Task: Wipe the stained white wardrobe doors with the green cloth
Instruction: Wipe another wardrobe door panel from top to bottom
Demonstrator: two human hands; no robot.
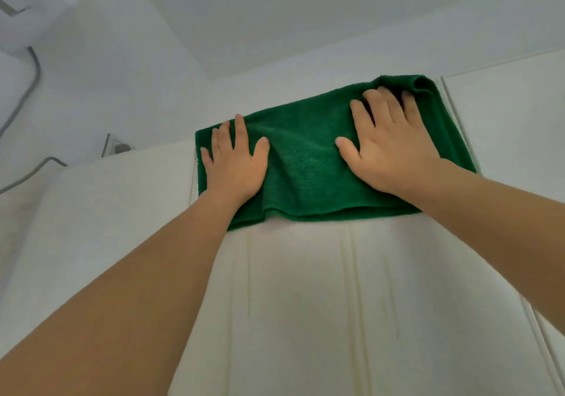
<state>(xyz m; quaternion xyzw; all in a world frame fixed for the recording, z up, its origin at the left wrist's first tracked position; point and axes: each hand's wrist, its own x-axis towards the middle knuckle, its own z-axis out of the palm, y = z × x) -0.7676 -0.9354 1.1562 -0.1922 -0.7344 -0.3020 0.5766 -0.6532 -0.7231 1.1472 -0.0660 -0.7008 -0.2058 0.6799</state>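
White wardrobe door, flat panel with faint yellowish vertical streaks, fills the lower view. Green terry cloth spread flat near the door's top edge. Right hand and left hand both press on cloth, fingers straight and splayed, nothing gripped. White air conditioner top left.

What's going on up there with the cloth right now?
A person is pressing a green cloth flat against the top of a white wardrobe door with both hands. The left hand lies spread on the cloth's left part, the right hand on its right part, fingers straight. Yellowish drip streaks run down the door below the cloth, so that area looks not yet wiped. An air conditioner hangs on the wall at upper left.
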